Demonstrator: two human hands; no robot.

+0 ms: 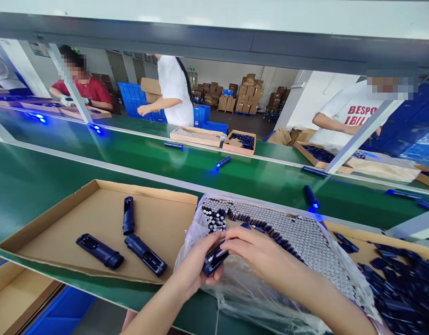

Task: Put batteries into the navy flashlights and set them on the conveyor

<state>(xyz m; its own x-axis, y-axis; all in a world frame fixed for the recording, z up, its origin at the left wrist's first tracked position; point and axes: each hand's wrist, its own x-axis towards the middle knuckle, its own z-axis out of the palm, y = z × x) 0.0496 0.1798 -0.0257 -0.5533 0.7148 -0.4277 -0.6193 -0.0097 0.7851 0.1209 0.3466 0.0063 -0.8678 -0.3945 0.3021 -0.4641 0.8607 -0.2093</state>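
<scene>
My left hand is closed around a dark blue flashlight, its open battery compartment facing up. A shiny battery shows in that compartment. The bent fingers of my right hand pinch at the battery's upper end, and they hide part of it. Under and beyond both hands lies a plastic-lined box of batteries, mostly standing upright in dense rows, with some loose at the left. Left of my hands, a shallow cardboard tray holds three more flashlights with open compartments.
At right, a cardboard box holds many dark blue plastic parts. Beyond a low rail, a green conveyor belt carries several flashlights, some lit blue. Several co-workers are across it. A white shelf spans overhead, with slanted posts.
</scene>
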